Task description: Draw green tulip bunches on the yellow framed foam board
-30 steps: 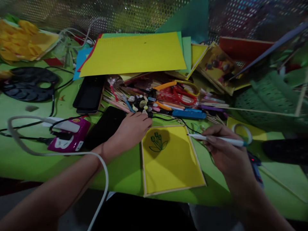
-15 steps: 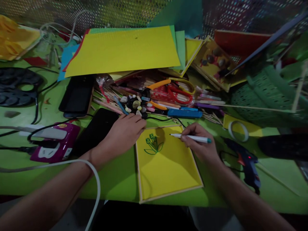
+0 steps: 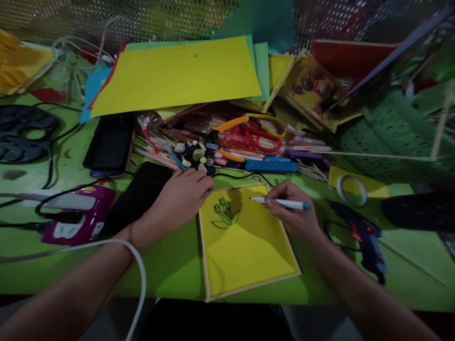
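My right hand (image 3: 293, 206) is closed in a pinch around a white marker pen (image 3: 289, 204) with a teal end. Its dark tip points left, over the upper right of a yellow panel (image 3: 249, 255) edged with thin wooden sticks. Green outlines of tulips with leaves (image 3: 224, 213) are drawn on the panel's upper left. My left hand (image 3: 188, 192) rests at the panel's top left corner, fingers curled together and tips hidden. Just beyond those fingers lies a cluster of pebbles (image 3: 198, 155). Whether the pen tip touches the panel, I cannot tell.
Scissors (image 3: 261, 135), a blue cutter (image 3: 270, 166) and sticks lie behind the panel, below stacked yellow sheets (image 3: 177, 76). On the right are a glue gun (image 3: 366, 237), a tape roll (image 3: 351, 190) and a green basket (image 3: 394, 132). A purple power strip (image 3: 80, 218) and phone (image 3: 110, 142) lie left.
The camera view has shifted slightly, moving the surroundings a little to the left. Both hands keep nearly the same pose, and the drawing looks unchanged.
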Demonstrator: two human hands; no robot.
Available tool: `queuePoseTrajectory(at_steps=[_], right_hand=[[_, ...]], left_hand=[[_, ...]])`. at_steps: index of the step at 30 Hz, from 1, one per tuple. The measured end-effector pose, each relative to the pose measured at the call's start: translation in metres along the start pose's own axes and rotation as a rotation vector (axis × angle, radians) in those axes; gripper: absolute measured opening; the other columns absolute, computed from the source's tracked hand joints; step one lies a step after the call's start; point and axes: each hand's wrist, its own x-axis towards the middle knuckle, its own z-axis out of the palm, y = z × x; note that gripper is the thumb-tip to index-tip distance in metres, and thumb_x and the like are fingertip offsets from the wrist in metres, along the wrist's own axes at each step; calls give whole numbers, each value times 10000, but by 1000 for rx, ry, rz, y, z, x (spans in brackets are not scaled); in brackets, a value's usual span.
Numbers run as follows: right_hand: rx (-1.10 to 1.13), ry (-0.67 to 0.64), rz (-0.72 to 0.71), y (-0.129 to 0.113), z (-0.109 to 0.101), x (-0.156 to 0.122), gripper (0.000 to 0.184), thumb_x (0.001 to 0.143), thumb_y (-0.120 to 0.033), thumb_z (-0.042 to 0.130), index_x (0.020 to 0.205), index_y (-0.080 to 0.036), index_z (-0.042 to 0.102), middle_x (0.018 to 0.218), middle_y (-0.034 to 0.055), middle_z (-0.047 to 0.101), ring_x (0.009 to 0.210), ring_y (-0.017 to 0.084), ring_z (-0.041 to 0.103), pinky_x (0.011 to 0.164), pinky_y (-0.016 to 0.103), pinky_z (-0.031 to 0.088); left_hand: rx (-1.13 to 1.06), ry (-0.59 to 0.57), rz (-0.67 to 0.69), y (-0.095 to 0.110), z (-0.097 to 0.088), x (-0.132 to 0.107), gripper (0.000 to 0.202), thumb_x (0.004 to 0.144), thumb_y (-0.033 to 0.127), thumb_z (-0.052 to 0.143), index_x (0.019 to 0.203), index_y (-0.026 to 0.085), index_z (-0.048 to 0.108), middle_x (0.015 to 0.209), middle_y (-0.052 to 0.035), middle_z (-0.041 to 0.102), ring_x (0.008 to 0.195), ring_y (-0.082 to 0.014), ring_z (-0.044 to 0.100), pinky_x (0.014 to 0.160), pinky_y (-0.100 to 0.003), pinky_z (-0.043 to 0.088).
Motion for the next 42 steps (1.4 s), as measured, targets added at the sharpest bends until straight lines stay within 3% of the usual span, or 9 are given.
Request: queuePoseTrajectory(at_steps=[7, 23, 42], right_hand=[[-3, -19, -19, 1, -1, 0, 107, 803, -196, 728, 778, -226, 628, 687, -26, 613, 576, 126, 502, 513, 246, 363], [-34, -17, 24, 0, 0, -1, 147, 790, -282, 765, 764, -235, 629, 675, -13, 616, 575, 146, 501, 513, 272, 372], [-49, -25, 28, -1, 1, -1, 162, 797, -280, 763, 747, -240, 614, 646, -23, 579, 560, 143, 474, 509, 270, 352]], left_hand=[[-6, -1, -4, -1, 1, 0, 151, 1019, 226, 550, 962, 204, 689, 1027, -55, 729, 1012, -267, 670, 861, -401, 456], [-1, 26, 14, -1, 2, 0, 139, 1010, 216, 555, 956, 206, 684, 1005, -63, 725, 990, -262, 666, 826, -384, 445], [23, 37, 26, -2, 4, -1, 143, 1019, 219, 548, 967, 202, 680, 1020, -67, 727, 987, -266, 667, 817, -396, 437]])
